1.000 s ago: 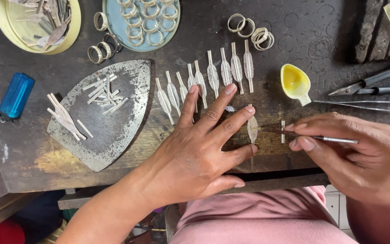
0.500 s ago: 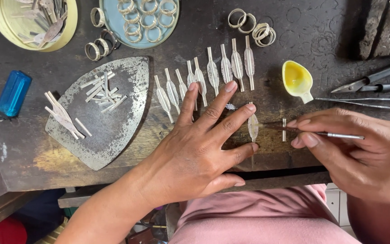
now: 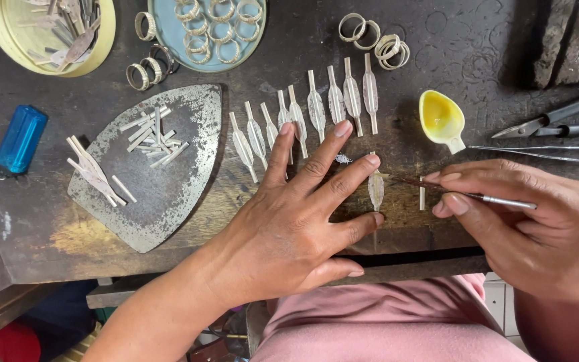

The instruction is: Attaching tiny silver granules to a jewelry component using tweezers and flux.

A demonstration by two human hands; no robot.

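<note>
On the dark scorched worktop (image 3: 464, 40), the left hand (image 3: 289, 221) lies open and flat beside a silver leaf-shaped metal piece (image 3: 376, 189), while the right hand (image 3: 537, 221) pinches a thin brush (image 3: 477, 197) whose tip reaches toward that piece, apparently mid-application.

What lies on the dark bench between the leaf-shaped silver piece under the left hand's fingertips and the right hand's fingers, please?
In the head view, a short thin silver strip lies there, between the leaf-shaped silver piece and the right hand, whose slim brush crosses just above it.
</note>
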